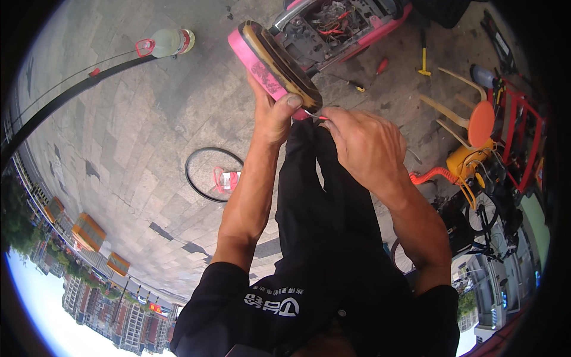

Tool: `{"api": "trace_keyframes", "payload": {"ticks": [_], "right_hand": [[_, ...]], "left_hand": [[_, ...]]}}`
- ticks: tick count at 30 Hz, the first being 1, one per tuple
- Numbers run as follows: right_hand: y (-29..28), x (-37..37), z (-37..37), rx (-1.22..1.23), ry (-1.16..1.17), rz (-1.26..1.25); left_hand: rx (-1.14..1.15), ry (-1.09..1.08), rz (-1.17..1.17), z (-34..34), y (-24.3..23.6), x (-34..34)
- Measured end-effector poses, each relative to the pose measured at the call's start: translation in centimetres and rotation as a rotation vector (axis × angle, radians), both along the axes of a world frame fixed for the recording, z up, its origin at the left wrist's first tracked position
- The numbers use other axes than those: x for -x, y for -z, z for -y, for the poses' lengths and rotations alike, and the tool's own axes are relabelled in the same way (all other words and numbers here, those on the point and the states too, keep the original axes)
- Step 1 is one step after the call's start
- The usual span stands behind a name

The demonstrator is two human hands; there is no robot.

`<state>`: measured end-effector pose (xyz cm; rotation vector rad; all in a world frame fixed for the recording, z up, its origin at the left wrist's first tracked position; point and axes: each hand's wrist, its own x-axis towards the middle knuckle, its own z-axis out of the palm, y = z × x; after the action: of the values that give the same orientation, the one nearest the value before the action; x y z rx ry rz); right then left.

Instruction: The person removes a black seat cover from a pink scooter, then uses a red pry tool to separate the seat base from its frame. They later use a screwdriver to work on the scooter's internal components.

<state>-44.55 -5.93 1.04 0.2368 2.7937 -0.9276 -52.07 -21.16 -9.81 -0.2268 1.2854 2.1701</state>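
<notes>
My left hand grips the near edge of a padded pink scooter seat, its thumb pressed on the rim. The seat is tipped up, so its dark and tan underside faces right. Close beside it, my right hand pinches a slim tool with a red part and a thin metal tip. That tip meets the seat's near rim by my left thumb; most of the tool is hidden in my fist. Beyond the seat lies the pink scooter body, its bay open on tangled wires.
A bottle stands at far left, above a tire ring. On the right are a yellow-handled hammer, a red-handled tool, a screwdriver, an overturned orange stool, a yellow machine with coiled hose and a red rack.
</notes>
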Motion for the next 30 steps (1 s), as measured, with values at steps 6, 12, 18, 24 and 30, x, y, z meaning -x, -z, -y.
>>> {"api": "trace_keyframes", "payload": {"ticks": [6, 12, 18, 24, 30], "right_hand": [[1.9, 2.0, -2.7, 0.320, -0.081, 0.071], [1.3, 3.2, -3.2, 0.460, -0.072, 0.221], [-4.4, 4.6, -2.0, -0.177, -0.466, 0.138], [-3.0, 4.6, -2.2, -0.170, -0.371, 0.238], [1.0, 2.6, -3.1, 0.182, -0.180, 0.054]], "left_hand": [[-0.020, 0.037, 0.011, 0.1, -0.3, 0.2], [-0.024, 0.058, 0.008, 0.4, -0.3, 0.4], [0.013, 0.050, 0.006, 0.5, 0.0, 0.2], [-0.014, 0.062, 0.008, 0.7, 0.4, 0.2], [0.000, 0.102, 0.016, 1.3, 0.5, 0.2]]}}
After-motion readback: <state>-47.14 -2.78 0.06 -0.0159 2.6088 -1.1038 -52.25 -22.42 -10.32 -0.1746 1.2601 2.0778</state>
